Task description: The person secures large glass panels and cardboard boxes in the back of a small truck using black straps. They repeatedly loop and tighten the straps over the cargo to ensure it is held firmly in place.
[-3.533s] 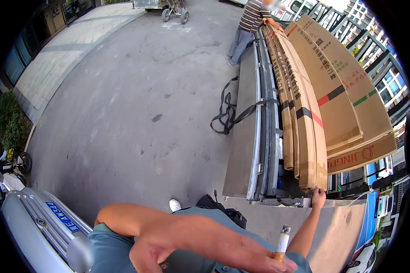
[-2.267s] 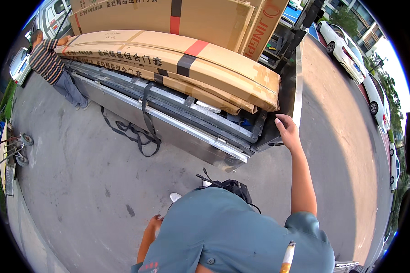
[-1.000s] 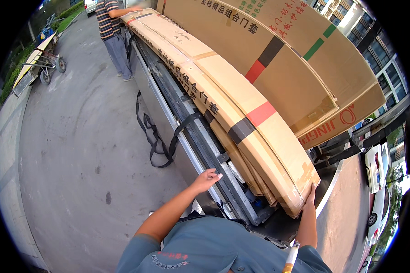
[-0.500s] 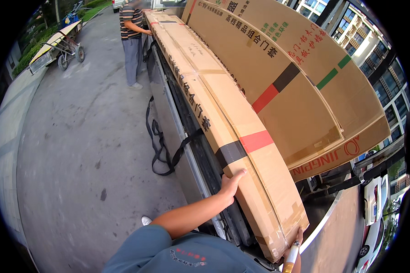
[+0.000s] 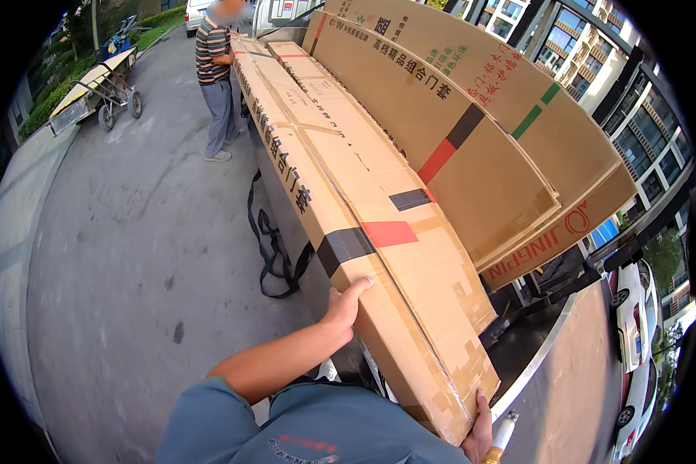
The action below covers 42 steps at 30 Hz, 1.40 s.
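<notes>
A long, flat cardboard box [image 5: 394,325] with black and red bands stretches from my body away toward the far left. My left hand [image 5: 346,308] is closed on its left side edge, thumb on top and fingers partly hidden. My right hand [image 5: 479,428] grips the near right corner of the same box, with its fingertips hidden. A co-worker [image 5: 216,73] in a striped shirt stands at the box's far end, an arm reaching to it. Just right of the held box lies a second taped cardboard box [image 5: 448,263].
Tall cardboard panels [image 5: 510,201] lean on the right of the vehicle bed. A black strap [image 5: 274,263] hangs at its left side. A loaded handcart [image 5: 104,85] stands far left on the pavement. White parked cars [image 5: 630,332] are at the right.
The held box has shifted left, out over the bed's side, uncovering the second box beside it. Both my hands moved left with it. The co-worker has also shifted slightly left.
</notes>
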### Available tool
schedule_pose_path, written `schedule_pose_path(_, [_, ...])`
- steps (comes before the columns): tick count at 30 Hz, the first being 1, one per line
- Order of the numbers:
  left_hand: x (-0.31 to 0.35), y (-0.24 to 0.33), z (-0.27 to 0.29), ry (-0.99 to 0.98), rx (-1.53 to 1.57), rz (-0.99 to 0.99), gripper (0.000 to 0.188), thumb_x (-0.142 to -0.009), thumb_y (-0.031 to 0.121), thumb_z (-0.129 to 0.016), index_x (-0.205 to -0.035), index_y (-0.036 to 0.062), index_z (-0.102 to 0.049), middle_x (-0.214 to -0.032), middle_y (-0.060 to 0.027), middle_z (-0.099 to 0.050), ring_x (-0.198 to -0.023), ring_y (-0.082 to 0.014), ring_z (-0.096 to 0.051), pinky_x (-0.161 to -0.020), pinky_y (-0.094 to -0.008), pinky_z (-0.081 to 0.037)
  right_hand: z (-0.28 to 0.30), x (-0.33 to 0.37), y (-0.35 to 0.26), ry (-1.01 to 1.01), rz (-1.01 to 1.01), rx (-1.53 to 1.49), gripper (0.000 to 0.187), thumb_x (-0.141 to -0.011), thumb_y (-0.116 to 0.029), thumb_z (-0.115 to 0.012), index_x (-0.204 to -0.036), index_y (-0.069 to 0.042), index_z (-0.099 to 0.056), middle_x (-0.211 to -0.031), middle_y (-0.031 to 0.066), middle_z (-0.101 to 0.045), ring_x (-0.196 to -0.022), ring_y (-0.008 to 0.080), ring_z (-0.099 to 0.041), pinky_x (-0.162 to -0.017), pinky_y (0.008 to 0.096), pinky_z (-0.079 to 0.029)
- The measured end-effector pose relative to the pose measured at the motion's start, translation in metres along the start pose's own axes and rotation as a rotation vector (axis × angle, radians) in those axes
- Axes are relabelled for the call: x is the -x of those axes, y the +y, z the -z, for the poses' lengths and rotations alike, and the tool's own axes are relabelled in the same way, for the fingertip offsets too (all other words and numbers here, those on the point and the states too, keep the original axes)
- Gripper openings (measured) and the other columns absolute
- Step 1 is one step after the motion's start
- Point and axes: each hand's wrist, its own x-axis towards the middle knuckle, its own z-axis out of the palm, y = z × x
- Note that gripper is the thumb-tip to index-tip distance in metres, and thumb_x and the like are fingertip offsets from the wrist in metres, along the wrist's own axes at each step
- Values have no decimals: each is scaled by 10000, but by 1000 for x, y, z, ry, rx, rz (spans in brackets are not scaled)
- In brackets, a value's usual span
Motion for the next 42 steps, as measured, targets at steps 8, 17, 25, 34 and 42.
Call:
schedule_pose_path(8, [-17, -21, 7, 6, -79, 5, 751, -811, 423, -790, -1361, 56, -433, -1241, -106, -603, -1062, -223, -658, -819, -389, -540, 18, -18, 23, -27, 34, -105, 654, -1040, -444, -553, -1519, -20, -418, -1451, 212, -570, -1304, 383, -580, -1117, 507, -477])
schedule_pose_path(17, [-14, -41, -15, 43, 105, -126, 602, -902, 468, -652, -1327, 46, -587, -1219, -137, -682, -1130, -290, -659, -976, -438, -537, 20, -28, 1, -28, -53, -193, 836, -950, -458, -698, -1554, 7, -353, -1540, 225, -482, -1411, 379, -475, -1205, 483, -360])
schedule_pose_path(25, [-24, -45, -27, 62, 113, -177, 634, -911, 468, -607, -1364, 27, -565, -1270, -163, -666, -1154, -319, -650, -985, -463, -536, 57, -63, -13, -190, 0, -189, 894, -960, -586, -619, -1594, -39, -306, -1600, 198, -420, -1467, 371, -410, -1219, 513, -320])
schedule_pose_path(34, [-11, -51, -33, 119, 130, -228, 627, -903, 465, -604, -1350, 27, -577, -1266, -178, -664, -1150, -350, -645, -999, -504, -527, 73, -92, -22, -250, -1, -97, 965, -927, -645, -633, -1596, -39, -293, -1596, 198, -414, -1463, 366, -408, -1211, 508, -327])
schedule_pose_path(42, [7, -51, -49, 57, 251, -296, 620, -915, 456, -599, -1357, 22, -583, -1275, -180, -665, -1151, -350, -646, -1003, -498, -526, 77, -90, -47, -236, 181, -53, 895, -939, -520, -679, -1531, 60, -344, -1486, 243, -507, -1357, 344, -533, -1150, 437, -427])
